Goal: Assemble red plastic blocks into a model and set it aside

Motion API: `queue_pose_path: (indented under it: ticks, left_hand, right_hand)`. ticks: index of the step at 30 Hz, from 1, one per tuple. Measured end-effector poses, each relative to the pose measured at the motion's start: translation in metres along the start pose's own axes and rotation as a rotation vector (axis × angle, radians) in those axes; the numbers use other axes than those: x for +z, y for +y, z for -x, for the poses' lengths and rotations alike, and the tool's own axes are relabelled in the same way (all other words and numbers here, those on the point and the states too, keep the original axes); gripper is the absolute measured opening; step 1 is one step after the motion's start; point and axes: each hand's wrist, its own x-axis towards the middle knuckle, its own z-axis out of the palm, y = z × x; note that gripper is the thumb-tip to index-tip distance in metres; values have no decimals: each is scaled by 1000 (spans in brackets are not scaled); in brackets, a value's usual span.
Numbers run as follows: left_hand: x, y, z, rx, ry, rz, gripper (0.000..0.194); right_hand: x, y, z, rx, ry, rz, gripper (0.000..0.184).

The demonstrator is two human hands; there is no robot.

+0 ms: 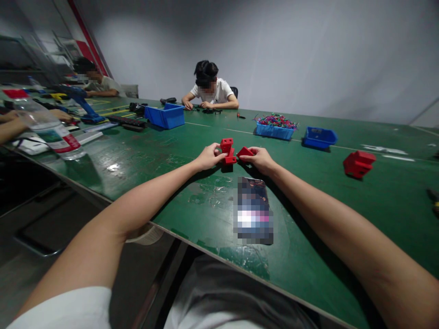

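Note:
My left hand [210,156] is closed on a red block with holes [227,148], gripping it from its left side just over the green table. Pinched in my right hand [261,160] is a smaller red piece [245,153] with a pointed top, its far side partly covered by my fingers. The two red parts are close together with a narrow gap between them. Nearer to me lies a phone [255,210], its screen lit and blurred out. Farther right on the table rests another red block [359,164].
Across the green table [192,205] stand a blue bin [166,116], a blue tray of colourful small pieces [276,130] and another blue bin [318,138]. A water bottle [51,130] and a blue power drill [82,103] are at left. A co-worker [212,93] sits opposite.

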Motion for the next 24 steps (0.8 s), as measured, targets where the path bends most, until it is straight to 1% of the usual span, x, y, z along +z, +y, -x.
queue_pose_path:
  ticks: [2, 5, 8, 11, 20, 22, 24]
  left_hand:
    - [-1, -3, -1, 27, -19, -33, 38]
    - [-1, -4, 0, 58, -30, -58, 42]
    - [-2, -2, 2, 73, -27, -68, 40]
    - [-2, 1, 4, 84, -25, -98, 40]
    - [-2, -3, 3, 89, -52, -124, 45]
    - [-2, -4, 2, 94, -53, -117, 44]
    - [-2, -5, 2, 96, -52, -111, 44]
  right_hand:
    - [2, 1, -1, -66, 7, 0, 37]
    - [4, 2, -3, -134, 24, -19, 38]
    - [6, 4, -5, -181, 32, -46, 37]
    - [7, 4, -5, -206, 28, -78, 41]
    - [7, 5, -5, -111, -6, -213, 62]
    - [5, 6, -7, -94, 4, -209, 64]
    - [3, 7, -9, -78, 20, -204, 62]
